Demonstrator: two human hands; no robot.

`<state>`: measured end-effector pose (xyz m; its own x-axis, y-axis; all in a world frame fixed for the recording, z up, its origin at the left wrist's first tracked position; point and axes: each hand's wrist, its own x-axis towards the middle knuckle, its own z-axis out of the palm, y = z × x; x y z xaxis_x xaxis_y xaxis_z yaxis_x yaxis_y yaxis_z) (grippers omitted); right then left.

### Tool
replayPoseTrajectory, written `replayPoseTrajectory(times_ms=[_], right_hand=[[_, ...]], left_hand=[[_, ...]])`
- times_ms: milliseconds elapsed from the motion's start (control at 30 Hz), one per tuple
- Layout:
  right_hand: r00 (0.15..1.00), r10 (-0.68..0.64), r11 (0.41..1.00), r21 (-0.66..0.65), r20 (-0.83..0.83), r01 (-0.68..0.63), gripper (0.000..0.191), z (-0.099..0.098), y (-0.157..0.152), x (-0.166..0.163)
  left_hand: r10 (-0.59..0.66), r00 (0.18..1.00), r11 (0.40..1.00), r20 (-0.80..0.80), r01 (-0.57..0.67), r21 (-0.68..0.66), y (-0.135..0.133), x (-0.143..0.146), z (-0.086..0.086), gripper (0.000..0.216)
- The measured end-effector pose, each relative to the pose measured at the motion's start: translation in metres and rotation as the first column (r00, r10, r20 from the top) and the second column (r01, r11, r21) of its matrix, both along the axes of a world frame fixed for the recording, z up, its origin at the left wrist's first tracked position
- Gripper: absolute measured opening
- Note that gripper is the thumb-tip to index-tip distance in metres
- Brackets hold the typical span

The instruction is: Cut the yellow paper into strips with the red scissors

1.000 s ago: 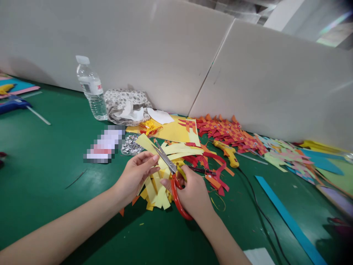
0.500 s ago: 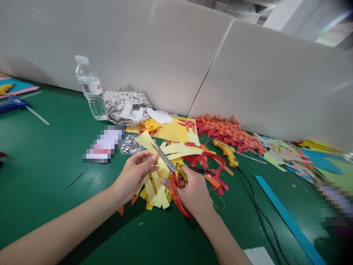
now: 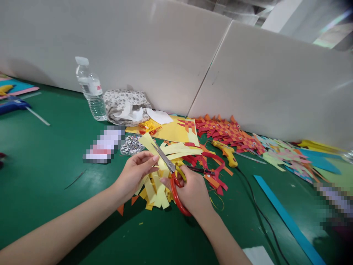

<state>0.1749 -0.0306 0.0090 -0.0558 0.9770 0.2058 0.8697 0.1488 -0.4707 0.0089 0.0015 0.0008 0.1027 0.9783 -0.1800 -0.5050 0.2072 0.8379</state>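
Note:
My left hand (image 3: 135, 173) pinches a yellow paper strip (image 3: 148, 142) that sticks up and away from me. My right hand (image 3: 193, 193) grips red-handled scissors (image 3: 174, 184), fingers through the loops, with the metal blades (image 3: 164, 157) lying across the strip just beyond my left fingertips. Under both hands sits a loose heap of cut yellow strips (image 3: 156, 189) on the green table (image 3: 41, 154). More yellow strips (image 3: 182, 149) and curled red strips (image 3: 209, 163) spread out behind the scissors.
A water bottle (image 3: 91, 90), a patterned cloth (image 3: 124, 103) and a yellow sheet (image 3: 171, 130) stand near the white wall. Woven red-orange paper pieces (image 3: 228, 132), a yellow glue gun (image 3: 227, 152) with black cord (image 3: 256, 209), googly eyes (image 3: 131, 144) and a blue strip (image 3: 286, 219) lie right.
Almost nothing has moved. The hands, strip and scissors keep the same pose, with only a slight shift of the view.

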Motion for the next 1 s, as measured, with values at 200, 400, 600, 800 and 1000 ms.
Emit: replayPoseTrajectory(times_ms=[200, 400, 600, 800, 1000], right_hand=[[1.0, -0.007, 1.0, -0.002, -0.013, 0.007, 0.041, 0.0, -0.0001, -0.0007], [1.0, -0.003, 1.0, 0.018, -0.03, 0.003, 0.042, 0.0007, -0.0006, 0.0002], [1.0, 0.002, 0.999, 0.038, -0.011, -0.002, 0.043, 0.0011, -0.0001, 0.0006], [0.999, 0.021, 0.998, 0.062, -0.026, -0.02, 0.042, 0.0012, 0.0, 0.0], [1.0, 0.016, 0.999, 0.044, -0.026, -0.014, 0.042, 0.0001, 0.0004, 0.001]], left_hand=[[-0.047, 0.999, 0.999, 0.016, 0.047, 0.006, -0.0008, 0.0008, -0.0001, 0.015], [-0.087, 0.993, 0.996, 0.074, 0.088, -0.016, 0.0001, -0.0001, -0.0012, 0.015], [-0.113, 0.991, 0.993, 0.072, 0.114, -0.016, -0.0006, 0.0002, -0.0046, 0.015], [-0.138, 0.989, 0.99, 0.05, 0.138, 0.001, -0.0025, 0.0005, -0.0057, 0.013], [-0.149, 0.989, 0.989, 0.019, 0.149, -0.008, -0.0035, 0.0023, -0.0014, 0.013]])
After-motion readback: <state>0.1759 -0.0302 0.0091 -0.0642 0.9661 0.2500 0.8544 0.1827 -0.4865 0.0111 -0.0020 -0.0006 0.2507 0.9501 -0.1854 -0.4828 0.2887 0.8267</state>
